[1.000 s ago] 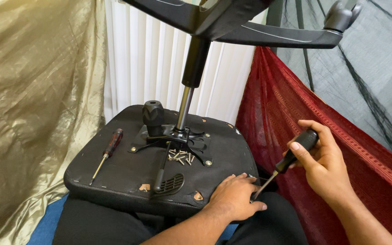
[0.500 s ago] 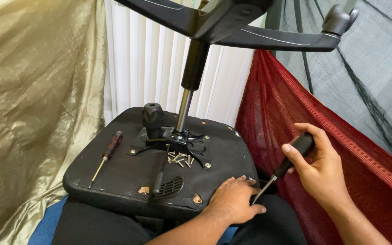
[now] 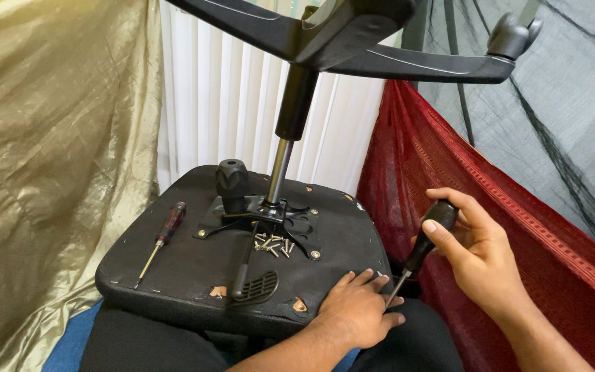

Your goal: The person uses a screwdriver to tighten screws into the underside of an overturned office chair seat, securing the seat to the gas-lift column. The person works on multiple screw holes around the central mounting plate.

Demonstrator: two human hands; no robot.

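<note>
Screwdriver (image 3: 423, 242) clenched in right hand (image 3: 480, 258) grip, tip down beside left hand (image 3: 356, 310) flat on seat (image 3: 173, 269)

The seat underside (image 3: 194, 265) is covered in matt black, faintly grained material, torn in small spots. A polished metal piston rod (image 3: 279, 172) is seen above the matt black mounting plate (image 3: 290, 220). Glossy gold cloth (image 3: 49, 158) and coarse red weave (image 3: 449, 172) are draped alongside.

**Bare hands, dark trousers**

Both forearms come in bare, no sleeves showing, no watch or rings to be seen. The left hand (image 3: 356, 311) and right hand (image 3: 480, 258) are ungloved, nails short and plain. Below them, the lap shows black trousers (image 3: 173, 344), smooth fabric, nothing printed on it.
</note>
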